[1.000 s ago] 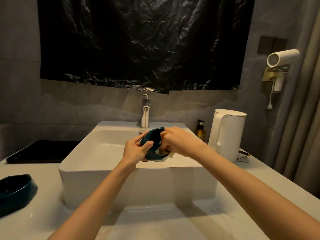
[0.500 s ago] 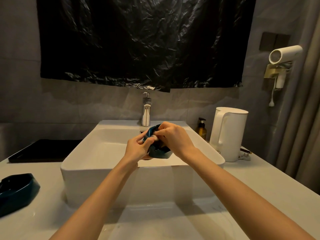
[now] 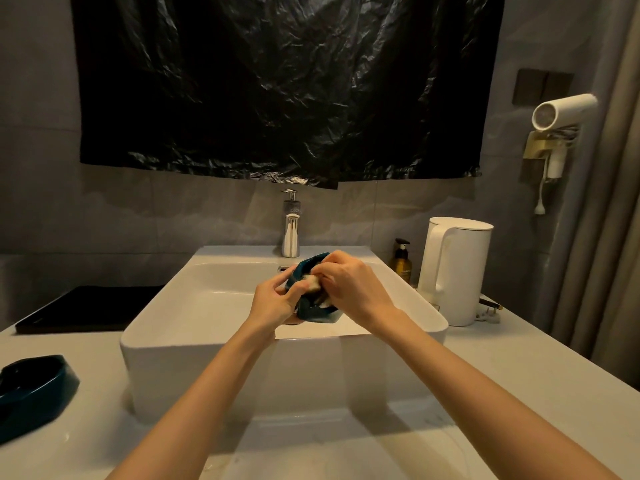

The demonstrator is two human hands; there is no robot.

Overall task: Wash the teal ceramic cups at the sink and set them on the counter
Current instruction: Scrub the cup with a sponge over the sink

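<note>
Hands: left hand point(image 3: 277, 303) grip closed round teal cup point(image 3: 313, 308); right hand point(image 3: 353, 289) fingers inside it.

Tilted teal cup point(image 3: 309, 308) above sink point(image 3: 207, 306)

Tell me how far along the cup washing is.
Possibly done: one teal cup sits on the counter at left. In hand: the left hand holds a second cup over the sink while the right hand rubs inside with a pale cloth. Left: finish, then set it down.
</note>
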